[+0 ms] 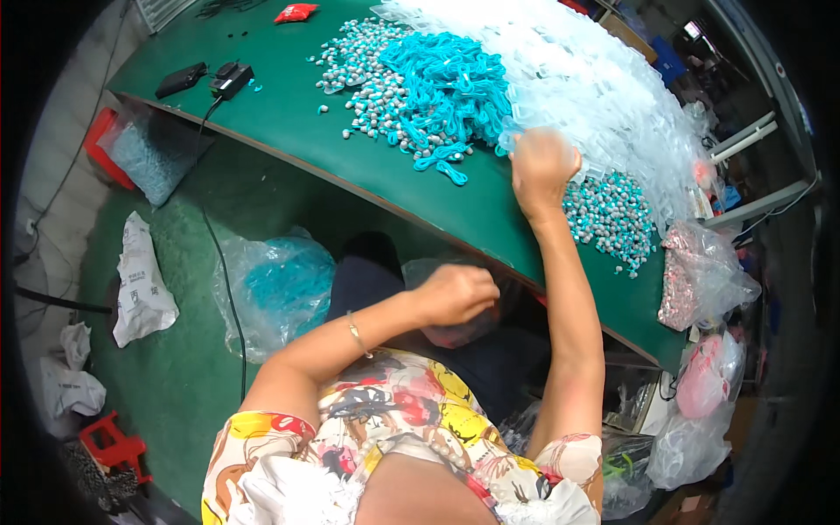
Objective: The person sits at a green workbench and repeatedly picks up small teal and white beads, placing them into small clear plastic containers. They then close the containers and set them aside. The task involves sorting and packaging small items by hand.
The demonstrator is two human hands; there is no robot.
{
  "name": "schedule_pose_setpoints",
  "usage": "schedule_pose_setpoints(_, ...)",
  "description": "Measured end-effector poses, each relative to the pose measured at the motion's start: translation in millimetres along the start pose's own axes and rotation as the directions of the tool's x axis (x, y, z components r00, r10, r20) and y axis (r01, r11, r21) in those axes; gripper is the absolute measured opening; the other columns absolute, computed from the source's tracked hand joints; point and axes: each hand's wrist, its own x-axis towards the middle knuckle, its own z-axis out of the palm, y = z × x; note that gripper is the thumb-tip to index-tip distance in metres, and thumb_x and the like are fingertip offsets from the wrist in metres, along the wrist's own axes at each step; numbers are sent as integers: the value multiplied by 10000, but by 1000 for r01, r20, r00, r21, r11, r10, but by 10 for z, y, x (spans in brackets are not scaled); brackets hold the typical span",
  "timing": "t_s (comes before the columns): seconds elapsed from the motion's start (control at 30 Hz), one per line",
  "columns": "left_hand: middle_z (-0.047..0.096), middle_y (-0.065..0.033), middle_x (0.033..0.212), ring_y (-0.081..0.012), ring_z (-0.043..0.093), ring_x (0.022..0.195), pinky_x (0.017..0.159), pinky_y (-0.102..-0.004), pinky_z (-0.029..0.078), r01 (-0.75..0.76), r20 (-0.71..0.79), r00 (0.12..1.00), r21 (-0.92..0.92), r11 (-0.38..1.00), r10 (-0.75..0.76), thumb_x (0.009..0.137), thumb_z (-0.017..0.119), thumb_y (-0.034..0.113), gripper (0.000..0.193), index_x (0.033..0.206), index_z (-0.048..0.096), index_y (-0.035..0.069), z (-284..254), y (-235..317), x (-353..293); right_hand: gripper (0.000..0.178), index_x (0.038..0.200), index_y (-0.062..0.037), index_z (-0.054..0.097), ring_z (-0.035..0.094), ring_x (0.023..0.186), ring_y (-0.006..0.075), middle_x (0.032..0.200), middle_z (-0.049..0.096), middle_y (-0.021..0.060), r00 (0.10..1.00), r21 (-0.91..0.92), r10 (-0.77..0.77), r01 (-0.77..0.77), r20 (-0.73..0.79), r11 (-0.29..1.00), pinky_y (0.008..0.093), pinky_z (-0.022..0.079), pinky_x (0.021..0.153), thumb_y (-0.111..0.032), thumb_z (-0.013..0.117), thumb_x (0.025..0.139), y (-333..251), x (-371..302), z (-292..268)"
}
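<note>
My left hand (457,294) is closed, fingers curled together, over my lap below the table's edge. Whatever it may hold is hidden, and a clear plastic bag (455,332) lies just under it. Over the table my right hand (542,166) is curled like a fist and partly blurred; I cannot make out anything in it. It is between a heap of tied turquoise cords (451,83) and a pile of small teal-and-grey bead-like pieces (608,214). A large heap of clear, whitish plastic pieces (582,74) spreads behind it. More bead-like pieces (376,101) lie left of the cords.
On the green table (289,131) sit a black adapter (231,80), a dark case (181,80) and a red packet (296,12). A bag of pink pieces (691,276) stands at the right edge. Bags of turquoise material (284,280) and a red stool (115,442) are on the floor.
</note>
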Motion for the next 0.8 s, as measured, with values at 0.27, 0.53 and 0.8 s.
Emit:
schedule_pose_setpoints(0.27, 671, -98, 921, -309, 659, 831, 704, -414, 515, 571, -595, 743, 326, 753, -306, 827, 715, 137, 179, 997, 697, 85, -1150, -749, 203, 269, 1064, -161, 706, 560, 1097, 209, 1096, 657, -31, 969, 35, 95, -89, -228, 995, 509, 271, 1017, -174, 735, 797, 45, -47, -142)
schedule_pose_setpoints(0.53, 705, -86, 897, -299, 678, 837, 715, -424, 523, 672, -524, 705, 277, 687, -478, 823, 710, 151, 127, 945, 719, 117, -1181, -851, 361, 117, 944, -155, 721, 605, 1006, 211, 968, 693, 2, 958, 297, 267, -226, -108, 928, 426, 310, 991, -136, 699, 831, 20, -209, -389)
schedule_pose_setpoints(0.8, 708, -98, 926, -209, 658, 747, 667, -321, 508, 542, -557, 724, 93, 835, -407, 854, 666, 59, 177, 1010, 739, 99, -1141, -957, 294, 90, 914, -127, 716, 632, 877, 232, 887, 691, 45, 952, 395, 210, -286, 224, 873, 440, 321, 964, -180, 668, 859, -175, -393, -510)
